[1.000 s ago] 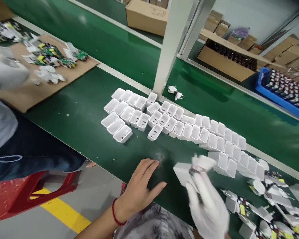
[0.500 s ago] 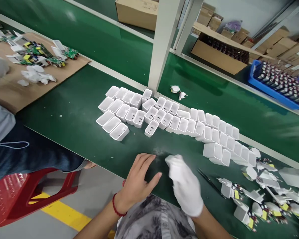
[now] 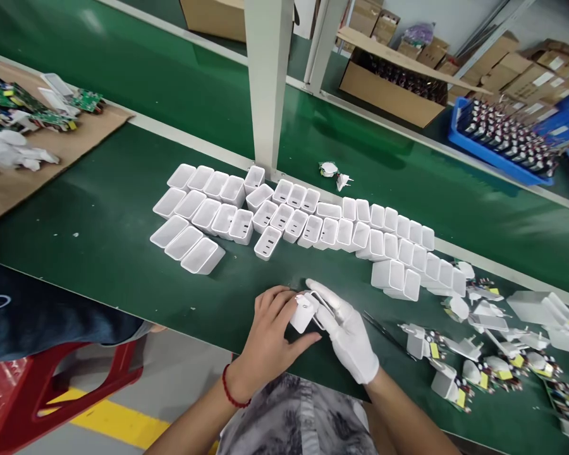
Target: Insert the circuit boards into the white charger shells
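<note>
My bare left hand point(image 3: 270, 335), with a red string at the wrist, has its fingers at a small white plastic part point(image 3: 303, 314). My right hand point(image 3: 348, 332), in a white glove, holds a white casing piece point(image 3: 323, 306) between thumb and fingers, right beside that part. Whether the two pieces are joined is too small to tell. Beyond my hands stand several rows of white open-topped cases point(image 3: 267, 242) on the green table point(image 3: 123, 253). Black tweezers point(image 3: 389, 335) lie to the right of my gloved hand.
White parts with circuit boards point(image 3: 483, 373) cover the table's right end. Cardboard with more boards point(image 3: 90, 100) lies at the left. A metal post point(image 3: 265, 88) rises behind the cases. A blue tray point(image 3: 497, 167) sits on the back shelf. A red stool point(image 3: 71, 379) and a person's leg point(image 3: 66, 309) are lower left.
The view has shifted right. My gloved hand has turned and opened out, showing the white pieces now between my hands. My left hand has closed in on them.
</note>
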`<state>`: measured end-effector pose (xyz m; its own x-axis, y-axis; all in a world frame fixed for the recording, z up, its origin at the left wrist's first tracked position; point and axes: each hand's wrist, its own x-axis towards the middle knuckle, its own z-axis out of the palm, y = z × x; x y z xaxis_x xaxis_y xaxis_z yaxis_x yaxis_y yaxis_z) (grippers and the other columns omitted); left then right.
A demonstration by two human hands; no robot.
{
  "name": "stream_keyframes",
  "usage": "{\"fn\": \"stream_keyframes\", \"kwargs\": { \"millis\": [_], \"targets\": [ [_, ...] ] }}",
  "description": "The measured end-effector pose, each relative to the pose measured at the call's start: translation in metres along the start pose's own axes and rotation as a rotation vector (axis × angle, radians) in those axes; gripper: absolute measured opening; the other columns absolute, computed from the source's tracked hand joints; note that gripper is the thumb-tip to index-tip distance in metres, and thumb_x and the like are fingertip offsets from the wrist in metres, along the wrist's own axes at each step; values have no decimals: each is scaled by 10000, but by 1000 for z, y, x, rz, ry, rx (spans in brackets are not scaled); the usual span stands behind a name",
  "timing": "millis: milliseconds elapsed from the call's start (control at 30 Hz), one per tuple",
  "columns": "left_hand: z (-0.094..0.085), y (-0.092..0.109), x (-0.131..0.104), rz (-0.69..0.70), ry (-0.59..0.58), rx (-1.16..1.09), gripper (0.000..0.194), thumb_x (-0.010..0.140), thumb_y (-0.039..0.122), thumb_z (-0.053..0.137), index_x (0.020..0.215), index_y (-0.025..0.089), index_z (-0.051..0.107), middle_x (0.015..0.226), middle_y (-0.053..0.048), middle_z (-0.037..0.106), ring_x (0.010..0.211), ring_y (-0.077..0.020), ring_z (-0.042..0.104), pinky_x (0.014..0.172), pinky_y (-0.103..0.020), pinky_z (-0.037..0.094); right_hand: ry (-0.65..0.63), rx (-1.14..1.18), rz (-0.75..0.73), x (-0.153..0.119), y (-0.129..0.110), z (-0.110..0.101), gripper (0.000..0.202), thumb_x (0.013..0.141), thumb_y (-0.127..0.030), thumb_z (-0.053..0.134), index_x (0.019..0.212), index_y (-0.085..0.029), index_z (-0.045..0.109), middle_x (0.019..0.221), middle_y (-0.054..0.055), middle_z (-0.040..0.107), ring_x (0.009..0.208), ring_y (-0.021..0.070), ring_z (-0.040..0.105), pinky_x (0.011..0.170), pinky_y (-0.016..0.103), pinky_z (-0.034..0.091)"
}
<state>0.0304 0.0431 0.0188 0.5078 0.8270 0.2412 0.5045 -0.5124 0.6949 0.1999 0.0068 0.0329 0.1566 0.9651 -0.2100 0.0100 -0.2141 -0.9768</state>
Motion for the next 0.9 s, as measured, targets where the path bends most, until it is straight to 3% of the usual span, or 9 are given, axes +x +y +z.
{"fn": "stream_keyframes", "kwargs": {
  "millis": [167, 267, 400, 533, 600, 667, 800, 833, 900],
  "targets": [
    [9, 5, 3, -36, 51, 43, 536, 777, 454, 776, 1187, 184, 560, 1113, -117, 661, 1117, -330, 569, 910, -476, 439, -19, 88, 38, 4, -1, 8, 348, 932, -408, 616, 1249, -276, 672, 1311, 72, 642, 1170, 262, 643, 1020, 430, 528],
    [11, 6, 5, -44, 64, 81, 485, 819, 428, 739, 1190, 171, 564, 1094, -126, 659, 1099, -325, 572, 893, -472, 431, 6, 72, -5, 3, 5, 6, 326, 944, -379, 603, 1248, -283, 672, 1363, 69, 600, 1237, 261, 594, 1065, 431, 485],
    [11, 6, 7, -50, 54, 90, 428, 831, 383, 718, 1180, 180, 577, 1105, -127, 653, 1092, -325, 571, 884, -476, 432, -130, 98, -82, -1, 10, -10, 475, 988, -312, 507, 1458, -322, 440, 1462, 92, 504, 1304, 273, 531, 1072, 503, 460],
    [9, 11, 11, 52, 69, -4, 367, 805, 280, 701, 1136, 179, 579, 1067, -117, 649, 1095, -324, 558, 902, -488, 448, -360, -418, -299, -10, -1, -33, 746, 907, -141, 503, 1563, -288, 180, 1599, 116, 273, 1449, 291, 320, 1155, 541, 334],
    [8, 17, 15, 133, 29, -89, 372, 780, 254, 702, 1119, 174, 572, 1074, -124, 635, 1109, -327, 548, 931, -501, 456, -415, -680, -391, -13, -12, -43, 796, 856, -84, 503, 1560, -272, 186, 1569, 128, 329, 1430, 286, 348, 1149, 512, 352],
    [6, 24, 23, 185, -59, -169, 423, 771, 263, 716, 1154, 182, 554, 1104, -132, 623, 1141, -330, 539, 959, -504, 468, -414, -787, -437, -15, -26, -54, 768, 856, -93, 517, 1541, -280, 224, 1464, 133, 462, 1320, 270, 479, 1074, 461, 446],
    [3, 35, 46, 172, -209, -256, 897, 767, 499, 763, 1471, 229, 277, 1225, -146, 613, 1209, -330, 542, 969, -477, 517, -345, -836, -442, -14, -64, -83, 631, 860, -214, 630, 1434, -268, 373, 1261, 121, 599, 1079, 264, 612, 919, 419, 527],
    [2, 36, 53, 158, -221, -249, 987, 757, 560, 748, 1509, 242, 195, 1258, -149, 605, 1208, -328, 554, 964, -475, 528, -315, -818, -419, -10, -75, -94, 581, 859, -235, 642, 1393, -264, 414, 1201, 108, 625, 994, 248, 633, 862, 398, 543],
    [2, 35, 66, 133, -202, -161, 913, 808, 585, 680, 1512, 271, 193, 1284, -141, 600, 1183, -324, 588, 948, -486, 542, -158, -814, -350, 7, -96, -123, 464, 863, -265, 652, 1298, -247, 493, 1072, 80, 659, 829, 206, 637, 747, 350, 546]
  ]
}}
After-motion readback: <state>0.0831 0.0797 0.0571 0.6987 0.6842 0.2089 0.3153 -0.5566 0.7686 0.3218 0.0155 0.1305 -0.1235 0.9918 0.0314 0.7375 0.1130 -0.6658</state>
